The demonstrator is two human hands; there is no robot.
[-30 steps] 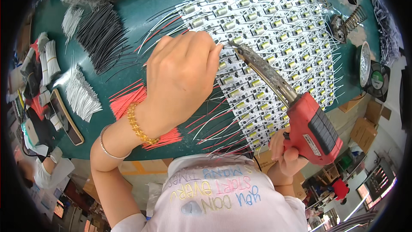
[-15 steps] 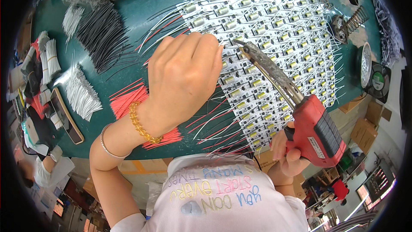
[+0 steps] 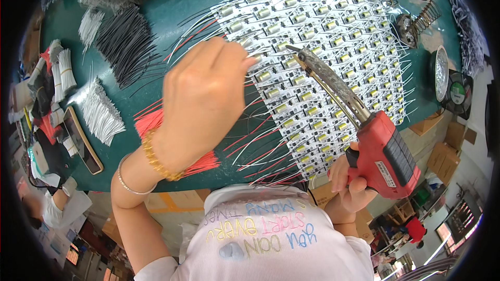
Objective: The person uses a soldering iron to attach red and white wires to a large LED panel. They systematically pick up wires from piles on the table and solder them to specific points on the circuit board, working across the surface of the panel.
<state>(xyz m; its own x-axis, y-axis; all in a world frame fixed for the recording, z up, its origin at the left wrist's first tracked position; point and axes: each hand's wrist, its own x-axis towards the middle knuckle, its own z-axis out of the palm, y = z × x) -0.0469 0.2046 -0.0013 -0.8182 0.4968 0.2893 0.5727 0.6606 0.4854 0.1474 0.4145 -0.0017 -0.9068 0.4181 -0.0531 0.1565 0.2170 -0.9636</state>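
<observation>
My right hand (image 3: 350, 183) is wrapped round the grip of a red and black soldering gun (image 3: 388, 161). Its metal barrel slants up and left, and the dark tip hovers over or touches the sheet of white circuit boards (image 3: 323, 80); which, I cannot tell. Rows of yellowish cylindrical parts and thin wires cover that sheet. At the sheet's left edge, my left hand (image 3: 205, 86) is closed, thumb and fingers pinched together. Whatever lies in the pinch is hidden. Partly beneath my left forearm lies a bundle of red wires (image 3: 200, 164).
Bundles of black wires (image 3: 125, 47) and white wires (image 3: 101, 112) lie at left, near a phone (image 3: 82, 140). Back right are a coiled-spring iron stand (image 3: 427, 18), a round metal dish (image 3: 441, 73) and a small fan (image 3: 459, 92). A co-worker's arm (image 3: 60, 195) shows at far left.
My left hand has drawn back a little to the left, away from the soldering tip. The soldering gun stays nearly in place, while the boards sit slightly further left in view.
</observation>
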